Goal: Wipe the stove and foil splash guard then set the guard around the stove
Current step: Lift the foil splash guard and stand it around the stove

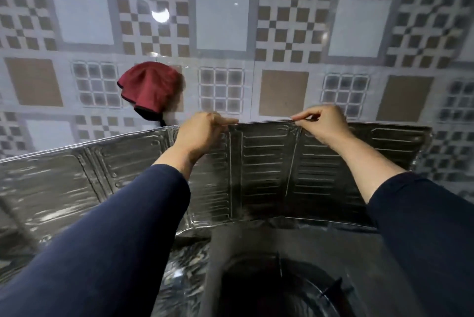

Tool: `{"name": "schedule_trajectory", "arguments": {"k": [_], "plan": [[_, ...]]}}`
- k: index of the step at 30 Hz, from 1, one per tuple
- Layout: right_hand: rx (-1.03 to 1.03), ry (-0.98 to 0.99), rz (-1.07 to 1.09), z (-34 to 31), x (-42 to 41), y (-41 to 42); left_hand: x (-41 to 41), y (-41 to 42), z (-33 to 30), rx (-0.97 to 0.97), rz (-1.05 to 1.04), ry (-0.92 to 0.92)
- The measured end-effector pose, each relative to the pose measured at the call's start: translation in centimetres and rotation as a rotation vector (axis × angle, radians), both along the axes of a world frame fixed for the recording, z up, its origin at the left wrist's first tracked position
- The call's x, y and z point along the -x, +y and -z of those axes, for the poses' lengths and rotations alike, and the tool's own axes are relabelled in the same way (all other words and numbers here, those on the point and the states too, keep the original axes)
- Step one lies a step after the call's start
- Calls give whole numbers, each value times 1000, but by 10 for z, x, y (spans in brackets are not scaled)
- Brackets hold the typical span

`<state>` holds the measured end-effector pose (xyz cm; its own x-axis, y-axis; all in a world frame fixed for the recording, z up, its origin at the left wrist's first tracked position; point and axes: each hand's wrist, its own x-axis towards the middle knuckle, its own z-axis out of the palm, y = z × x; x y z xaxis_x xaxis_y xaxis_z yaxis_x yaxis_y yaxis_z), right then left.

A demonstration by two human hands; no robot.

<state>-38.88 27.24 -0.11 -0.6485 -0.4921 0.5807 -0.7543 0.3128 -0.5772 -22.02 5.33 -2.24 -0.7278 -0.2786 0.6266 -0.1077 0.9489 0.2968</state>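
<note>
Both hands pinch the top edge of the foil splash guard [261, 162], the left hand [202, 132] and right hand [323, 121] with fingers clamped on it. The guard stands upright behind the dark stove [282, 278], against the tiled wall [220, 21] where a red cloth [151, 88] hangs.

The wall [223, 21] before me is tiled in patterns: plain pale squares, brown-and-cream checker blocks, tan squares and small grey grid panels. A round glare of light [160, 15] shines off the glossy tiles. A dark red cloth [151, 88] hangs against the wall.
</note>
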Motion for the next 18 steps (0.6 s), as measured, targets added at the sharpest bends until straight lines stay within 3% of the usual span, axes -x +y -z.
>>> {"name": "schedule_trajectory", "arguments": {"k": [12,18], "plan": [[-79,-144,66,81,65,29,70,25,68,-71,79,-136],[-128,-50,37,88,56,10,72,31,70,-32,70,-143]]}}
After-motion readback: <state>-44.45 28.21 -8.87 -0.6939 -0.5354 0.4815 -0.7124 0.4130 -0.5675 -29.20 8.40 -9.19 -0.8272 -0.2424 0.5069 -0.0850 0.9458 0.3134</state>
